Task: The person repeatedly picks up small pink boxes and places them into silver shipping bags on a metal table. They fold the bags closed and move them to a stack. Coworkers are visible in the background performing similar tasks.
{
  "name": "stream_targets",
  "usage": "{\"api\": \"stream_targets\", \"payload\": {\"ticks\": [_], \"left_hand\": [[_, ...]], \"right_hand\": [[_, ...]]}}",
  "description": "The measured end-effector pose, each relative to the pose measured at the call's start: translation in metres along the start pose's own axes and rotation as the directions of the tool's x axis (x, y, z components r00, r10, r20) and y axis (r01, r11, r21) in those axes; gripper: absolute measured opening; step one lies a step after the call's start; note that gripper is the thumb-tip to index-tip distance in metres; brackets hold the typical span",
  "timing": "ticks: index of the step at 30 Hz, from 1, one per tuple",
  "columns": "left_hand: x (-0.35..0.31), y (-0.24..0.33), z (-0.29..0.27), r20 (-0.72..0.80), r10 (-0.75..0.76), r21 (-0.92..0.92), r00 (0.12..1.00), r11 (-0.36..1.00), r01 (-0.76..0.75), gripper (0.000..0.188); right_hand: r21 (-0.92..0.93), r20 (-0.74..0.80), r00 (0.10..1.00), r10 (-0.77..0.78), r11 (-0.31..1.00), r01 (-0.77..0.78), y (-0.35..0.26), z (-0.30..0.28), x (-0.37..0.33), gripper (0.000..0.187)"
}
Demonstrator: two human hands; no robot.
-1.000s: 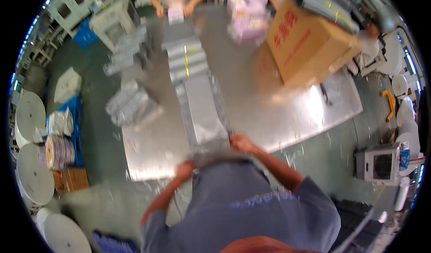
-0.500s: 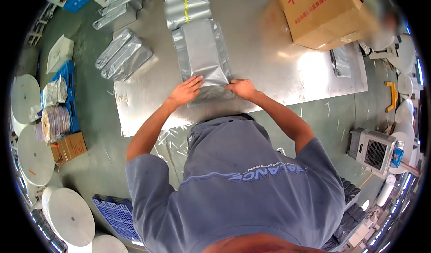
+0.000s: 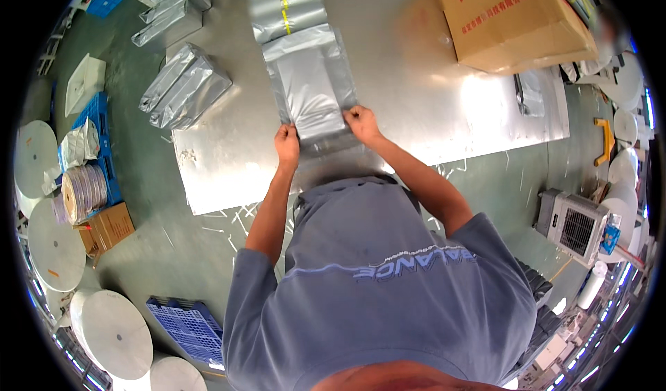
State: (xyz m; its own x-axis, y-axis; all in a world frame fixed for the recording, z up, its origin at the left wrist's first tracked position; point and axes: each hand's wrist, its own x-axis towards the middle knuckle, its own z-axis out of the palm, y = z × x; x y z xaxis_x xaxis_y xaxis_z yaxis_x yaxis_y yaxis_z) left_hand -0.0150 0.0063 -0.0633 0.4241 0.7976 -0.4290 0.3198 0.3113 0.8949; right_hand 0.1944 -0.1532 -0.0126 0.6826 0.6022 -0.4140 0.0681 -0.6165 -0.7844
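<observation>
Silver bag [image 3: 305, 79]: lies lengthwise on the metal table [image 3: 409, 114], ahead of and between both hands. Left hand [image 3: 286, 143]: fingers pinched on the near left edge. Right hand [image 3: 363, 124]: fingers pinched on the near right edge, slightly farther forward than the left. Current step, as judged: squaring or folding the near end. Next move calls for even tension and level edges. Pose: left forearm points nearly straight ahead; right forearm angles inward. Beyond both hands: silver bundle [image 3: 305, 11] with yellow tie.
</observation>
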Motion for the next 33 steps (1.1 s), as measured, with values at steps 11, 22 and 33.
{"api": "stream_targets", "payload": {"ticks": [11,22,33], "left_hand": [[0.051,0.156,-0.094,0.148,0.273,0.625,0.951,0.719,-0.304,0.079],[0.093,0.187,-0.202,0.075,0.454,0.991,0.888,0.069,-0.119,0.085],[0.05,0.234,-0.078,0.086,0.648,0.745,0.757,0.462,-0.481,0.054]], "right_hand": [[-0.339,0.452,0.709,-0.541,0.632,0.697,-0.097,-0.057,0.067,0.058],[-0.98,-0.077,0.575,-0.814,0.168,0.106,-0.155,-0.243,0.526,0.038],[-0.747,-0.618,0.15,-0.772,0.636,0.194,-0.201,-0.376,0.447,0.018]]}}
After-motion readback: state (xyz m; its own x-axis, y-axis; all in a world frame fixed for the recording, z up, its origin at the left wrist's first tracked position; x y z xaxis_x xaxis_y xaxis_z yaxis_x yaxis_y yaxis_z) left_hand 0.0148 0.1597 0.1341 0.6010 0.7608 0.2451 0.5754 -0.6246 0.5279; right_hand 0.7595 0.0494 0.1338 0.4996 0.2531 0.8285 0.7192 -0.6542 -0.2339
